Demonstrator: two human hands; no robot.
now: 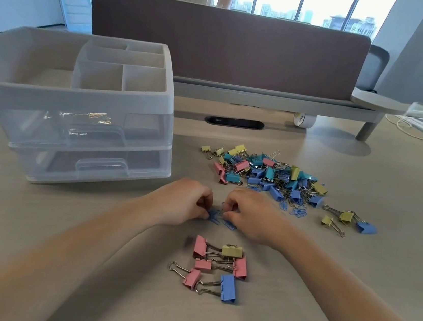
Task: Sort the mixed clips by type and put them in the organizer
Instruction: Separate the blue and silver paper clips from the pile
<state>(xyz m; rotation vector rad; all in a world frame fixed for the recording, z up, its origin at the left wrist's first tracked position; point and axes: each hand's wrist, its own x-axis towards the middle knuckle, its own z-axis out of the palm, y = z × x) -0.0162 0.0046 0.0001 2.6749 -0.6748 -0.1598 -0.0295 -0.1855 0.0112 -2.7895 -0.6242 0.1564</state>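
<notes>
Blue paper clips (220, 219) flat on the surface (351, 271) just before us, long axes slanting far-left to near-right, our left hand (186, 205) and right hand (250, 215) both curled, pinching them, mixed pile (265, 172) beyond, organizer (78, 106) at left.

Bare worktop (350, 278) right and near-left; organizer (89, 129) blocks far left, clip pile (264, 175) far centre, binder clips (216, 265) near centre.
</notes>
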